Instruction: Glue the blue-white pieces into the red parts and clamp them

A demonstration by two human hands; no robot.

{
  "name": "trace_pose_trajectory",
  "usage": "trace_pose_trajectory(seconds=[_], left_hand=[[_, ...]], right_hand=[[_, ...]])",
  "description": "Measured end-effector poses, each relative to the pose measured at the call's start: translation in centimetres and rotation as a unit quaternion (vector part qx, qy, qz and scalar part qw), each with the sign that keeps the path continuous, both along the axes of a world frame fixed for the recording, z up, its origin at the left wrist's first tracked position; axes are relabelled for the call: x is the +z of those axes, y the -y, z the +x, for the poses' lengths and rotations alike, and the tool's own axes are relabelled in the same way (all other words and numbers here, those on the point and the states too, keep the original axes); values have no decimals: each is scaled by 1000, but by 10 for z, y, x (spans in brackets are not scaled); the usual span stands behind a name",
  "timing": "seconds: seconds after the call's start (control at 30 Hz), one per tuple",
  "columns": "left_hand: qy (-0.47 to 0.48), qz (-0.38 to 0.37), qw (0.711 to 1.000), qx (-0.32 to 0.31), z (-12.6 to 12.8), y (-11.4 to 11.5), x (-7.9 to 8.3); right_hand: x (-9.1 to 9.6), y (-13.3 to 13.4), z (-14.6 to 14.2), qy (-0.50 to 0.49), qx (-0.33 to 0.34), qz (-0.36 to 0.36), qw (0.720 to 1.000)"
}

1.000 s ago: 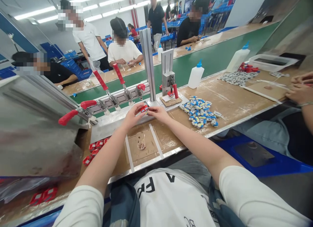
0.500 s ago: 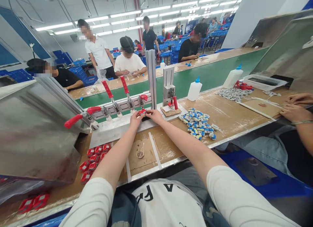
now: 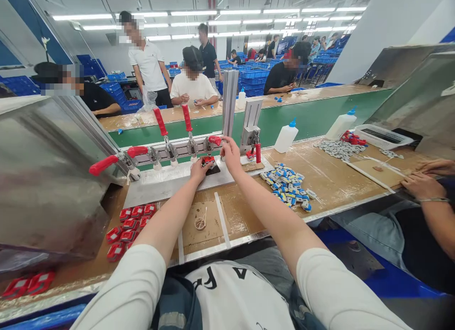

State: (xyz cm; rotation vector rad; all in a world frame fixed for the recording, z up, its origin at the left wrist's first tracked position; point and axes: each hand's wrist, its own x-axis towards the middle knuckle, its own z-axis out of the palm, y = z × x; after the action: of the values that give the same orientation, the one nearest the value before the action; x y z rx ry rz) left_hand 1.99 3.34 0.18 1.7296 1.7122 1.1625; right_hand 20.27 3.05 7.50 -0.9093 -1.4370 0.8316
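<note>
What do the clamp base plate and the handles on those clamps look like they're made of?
The base plate under the left hand looks like bare metal, probably aluminium: dull grey with a soft sheen. The clamp handles seem to have glossy red plastic or rubber sleeves over steel levers. The right hand is at the rightmost clamp handle.

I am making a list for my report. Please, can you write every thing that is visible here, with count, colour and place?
small red part: one, red, on the dark fixture block under the clamp row
toggle clamps: about five, red handles, along the metal rail
blue-white parts: a pile, right of the fixture
red parts: a group, bench left
squeeze bottles: three in view, white with blue caps, by the green belt
grey parts: a heap, far right
white tray: one, far right
co-worker's hands: two, right edge
left hand: on the small red part
right hand: at a clamp handle
</note>
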Motion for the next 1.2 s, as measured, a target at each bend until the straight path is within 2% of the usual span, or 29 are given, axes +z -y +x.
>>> trace_pose_trajectory(seconds=[0.07,0.13,0.2,0.23,0.3,0.4,0.57,0.67,0.77,0.87,1.03,1.2], left_hand=[[-14,-3,1000,4,1,0,-1],[-25,-4,1000,5,2,1,-1],[-32,-4,999,5,3,2,-2],[-35,-4,999,5,3,3,-1],[-37,-3,999,5,4,4,-1],[-35,0,999,8,5,5,-1],[-37,-1,999,6,5,7,-2],[-42,-4,999,4,5,7,-3],[-55,-7,998,3,5,7,-3],[-63,-13,998,3,7,7,-2],[-78,-35,996,8,9,10,3],[-84,-49,995,8,10,14,7]], right_hand=[[36,2,0,-29,118,-43,992],[67,7,-2,-9,212,-122,970],[85,15,-4,5,252,-181,951],[88,20,-5,1,260,-192,946],[84,32,-5,-24,274,-186,943],[61,45,-1,-45,298,-156,941],[17,52,6,26,302,-72,950],[2,50,4,62,282,-35,957],[0,48,-1,50,273,-38,960],[8,46,-3,6,271,-50,961],[23,47,-2,1,277,-88,957],[29,46,-4,-33,265,-100,958]])
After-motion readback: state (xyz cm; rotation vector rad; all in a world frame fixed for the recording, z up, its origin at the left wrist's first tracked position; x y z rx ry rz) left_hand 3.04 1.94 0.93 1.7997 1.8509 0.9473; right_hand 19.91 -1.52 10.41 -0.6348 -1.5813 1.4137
